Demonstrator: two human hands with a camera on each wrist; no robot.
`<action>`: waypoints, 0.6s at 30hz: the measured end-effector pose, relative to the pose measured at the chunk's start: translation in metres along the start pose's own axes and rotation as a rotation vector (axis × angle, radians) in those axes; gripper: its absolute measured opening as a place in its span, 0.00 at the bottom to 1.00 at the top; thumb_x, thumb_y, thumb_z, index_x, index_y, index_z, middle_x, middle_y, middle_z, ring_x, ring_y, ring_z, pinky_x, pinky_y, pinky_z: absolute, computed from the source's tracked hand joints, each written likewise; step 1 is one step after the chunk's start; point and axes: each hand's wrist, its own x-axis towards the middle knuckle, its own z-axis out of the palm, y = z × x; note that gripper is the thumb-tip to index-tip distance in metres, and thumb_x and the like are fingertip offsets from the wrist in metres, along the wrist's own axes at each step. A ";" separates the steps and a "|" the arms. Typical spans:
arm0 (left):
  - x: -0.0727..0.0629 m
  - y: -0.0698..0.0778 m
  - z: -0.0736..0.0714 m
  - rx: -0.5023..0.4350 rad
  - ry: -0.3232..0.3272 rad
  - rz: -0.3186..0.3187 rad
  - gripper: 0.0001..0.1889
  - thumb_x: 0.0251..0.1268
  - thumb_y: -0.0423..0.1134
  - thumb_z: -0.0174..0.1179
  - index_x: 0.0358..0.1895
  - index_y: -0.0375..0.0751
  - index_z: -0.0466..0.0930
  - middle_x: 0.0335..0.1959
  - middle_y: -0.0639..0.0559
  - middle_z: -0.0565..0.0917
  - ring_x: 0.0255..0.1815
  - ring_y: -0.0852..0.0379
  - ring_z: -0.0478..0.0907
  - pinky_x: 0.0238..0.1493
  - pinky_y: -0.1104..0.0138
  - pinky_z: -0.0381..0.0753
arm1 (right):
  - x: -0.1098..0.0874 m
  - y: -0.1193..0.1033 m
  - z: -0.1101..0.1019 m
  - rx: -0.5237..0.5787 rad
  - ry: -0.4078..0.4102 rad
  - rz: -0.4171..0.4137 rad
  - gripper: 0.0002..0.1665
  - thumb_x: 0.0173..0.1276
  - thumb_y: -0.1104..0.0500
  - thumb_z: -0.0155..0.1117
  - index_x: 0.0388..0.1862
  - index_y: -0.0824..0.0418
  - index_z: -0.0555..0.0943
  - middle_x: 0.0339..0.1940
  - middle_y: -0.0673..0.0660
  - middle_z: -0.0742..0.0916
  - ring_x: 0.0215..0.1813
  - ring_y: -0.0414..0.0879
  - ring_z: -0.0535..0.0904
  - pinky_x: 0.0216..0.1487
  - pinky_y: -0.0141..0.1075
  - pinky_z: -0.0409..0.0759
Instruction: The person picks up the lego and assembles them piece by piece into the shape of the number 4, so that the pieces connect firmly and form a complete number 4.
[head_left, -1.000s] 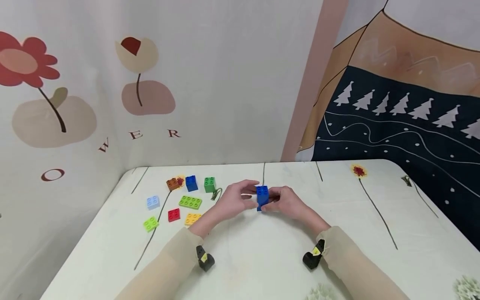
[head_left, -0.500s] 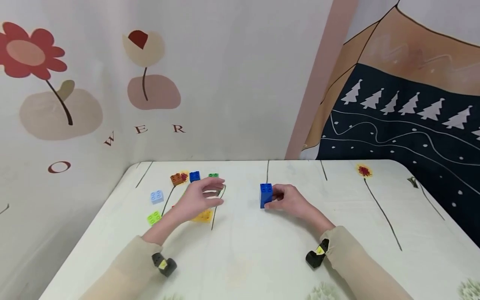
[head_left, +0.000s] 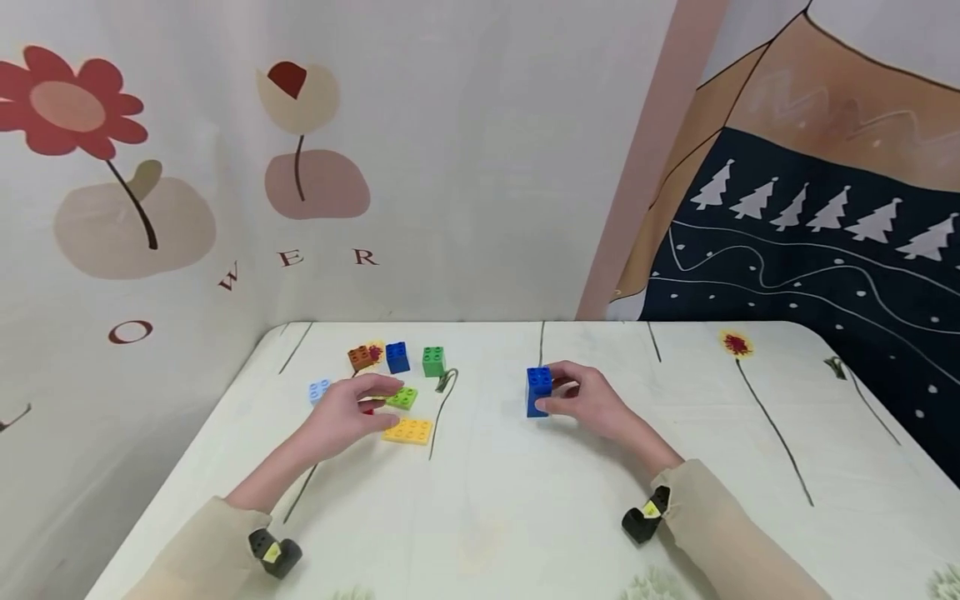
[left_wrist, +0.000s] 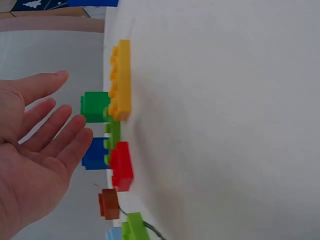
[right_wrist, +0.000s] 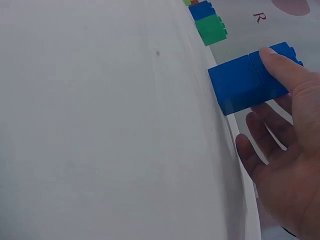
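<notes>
My right hand pinches a blue stack of toy building bricks upright on the table, thumb on the near side and fingers behind it. A seam across the blue stack shows two bricks joined in the right wrist view. Above the loose bricks on the left, my left hand hovers with relaxed fingers and nothing in them. Nearest to it lie a yellow brick, a lime brick and a red brick, which the hand mostly hides in the head view.
Behind the left hand stand an orange-brown brick, another blue brick and a green brick. A light blue brick lies farther left, and a second lime brick shows in the left wrist view. A printed curtain hangs behind the table.
My left hand has let go of the blue stack and moved left over the loose bricks. The right hand still holds the stack in place.
</notes>
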 end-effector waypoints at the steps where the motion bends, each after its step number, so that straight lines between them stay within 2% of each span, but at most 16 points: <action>1: 0.001 -0.003 0.001 0.011 -0.008 -0.005 0.23 0.64 0.28 0.70 0.62 0.31 0.79 0.59 0.38 0.83 0.61 0.40 0.80 0.61 0.50 0.80 | -0.001 -0.001 0.000 0.014 0.002 -0.006 0.31 0.67 0.59 0.75 0.66 0.65 0.78 0.54 0.60 0.86 0.55 0.54 0.80 0.57 0.44 0.81; 5: 0.005 -0.012 0.005 0.045 -0.055 0.022 0.21 0.62 0.27 0.71 0.59 0.31 0.82 0.56 0.40 0.85 0.59 0.42 0.81 0.60 0.53 0.81 | -0.001 -0.002 -0.001 0.068 0.010 -0.037 0.29 0.70 0.59 0.73 0.67 0.64 0.78 0.57 0.61 0.85 0.57 0.55 0.80 0.58 0.42 0.81; 11: 0.007 -0.015 0.010 0.098 -0.096 0.076 0.20 0.57 0.24 0.72 0.55 0.32 0.85 0.51 0.43 0.87 0.51 0.47 0.83 0.53 0.57 0.85 | -0.001 -0.006 0.000 0.081 0.027 -0.061 0.27 0.72 0.58 0.70 0.67 0.64 0.78 0.56 0.61 0.85 0.58 0.54 0.80 0.59 0.42 0.81; 15: 0.008 -0.015 0.014 0.141 -0.110 0.080 0.20 0.55 0.25 0.73 0.53 0.35 0.87 0.50 0.46 0.87 0.50 0.49 0.83 0.54 0.56 0.84 | -0.001 -0.004 -0.001 0.075 0.032 -0.063 0.26 0.71 0.59 0.71 0.66 0.63 0.79 0.55 0.59 0.86 0.57 0.53 0.80 0.58 0.38 0.81; 18: 0.009 -0.013 0.017 0.167 -0.123 0.056 0.20 0.54 0.26 0.74 0.53 0.39 0.88 0.50 0.49 0.88 0.52 0.49 0.81 0.56 0.54 0.82 | -0.001 -0.002 -0.002 0.084 0.031 -0.054 0.26 0.71 0.59 0.71 0.66 0.63 0.79 0.54 0.59 0.87 0.56 0.53 0.80 0.58 0.39 0.81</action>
